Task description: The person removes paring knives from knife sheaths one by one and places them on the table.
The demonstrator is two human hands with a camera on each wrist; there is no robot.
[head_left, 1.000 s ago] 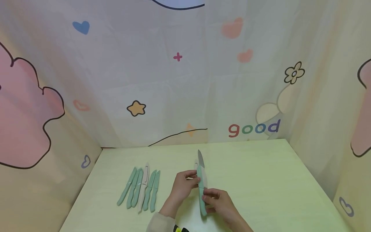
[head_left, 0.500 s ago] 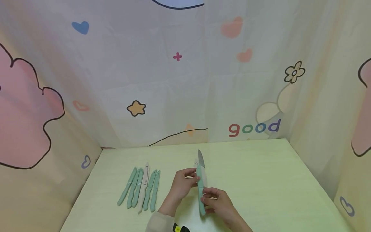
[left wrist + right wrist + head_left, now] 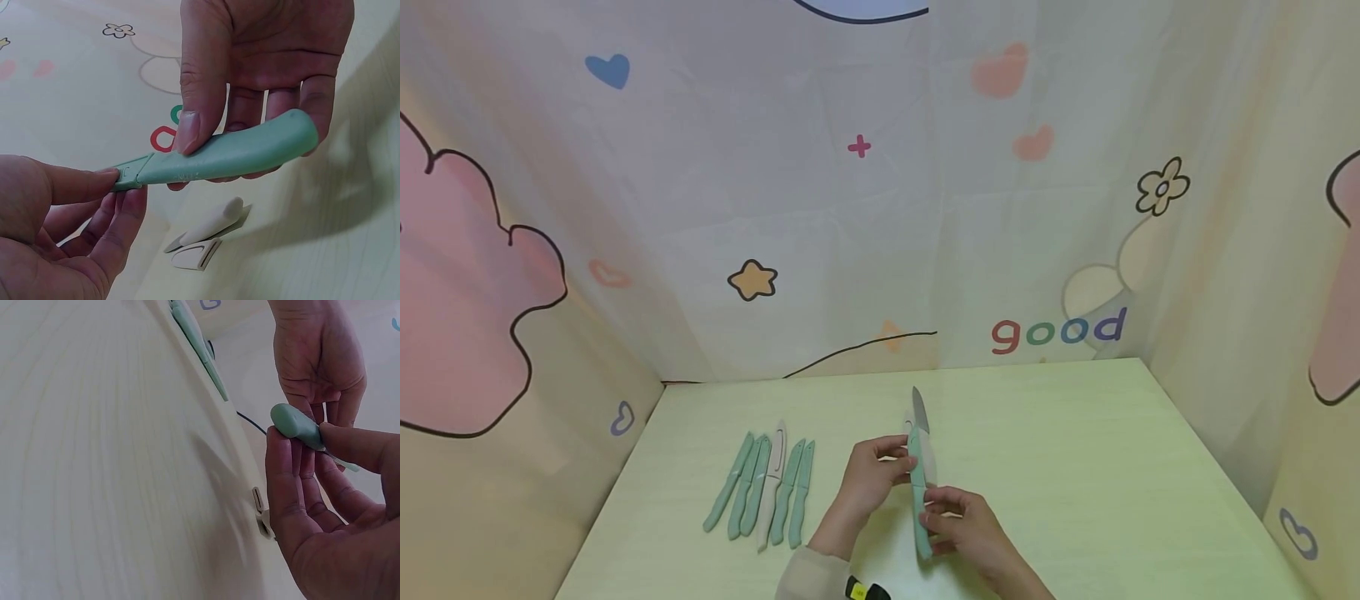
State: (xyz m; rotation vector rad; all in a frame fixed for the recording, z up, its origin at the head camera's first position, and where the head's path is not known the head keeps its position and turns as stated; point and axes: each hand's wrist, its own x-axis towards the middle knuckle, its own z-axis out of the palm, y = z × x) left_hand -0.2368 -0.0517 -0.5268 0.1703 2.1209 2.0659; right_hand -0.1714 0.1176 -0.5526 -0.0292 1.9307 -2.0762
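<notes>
From where I sit, I see a person's left hand (image 3: pixel 872 475) pinching the cover (image 3: pixel 129 177) of a green knife (image 3: pixel 919 500) between thumb and fingers; the right hand (image 3: pixel 970 523) pinches the handle of the same knife, thumb on one side and fingers on the other; the knife is held up over the tabletop (image 3: pixel 1075 475), about midway between its left and right edges, with the handle end toward the near edge.

Past the hands, toward the far edge, a white knife (image 3: pixel 215 220) lies on the tabletop with its shiny blade bare; its white cover (image 3: pixel 195 255) lies just beside the blade.

Nearer the left edge I see five green knives (image 3: pixel 753 492) and another white knife (image 3: pixel 767 500) in a row, all with covers on; behind the far edge hangs a curtain (image 3: pixel 850 208) with hearts, a star and the word "good".
</notes>
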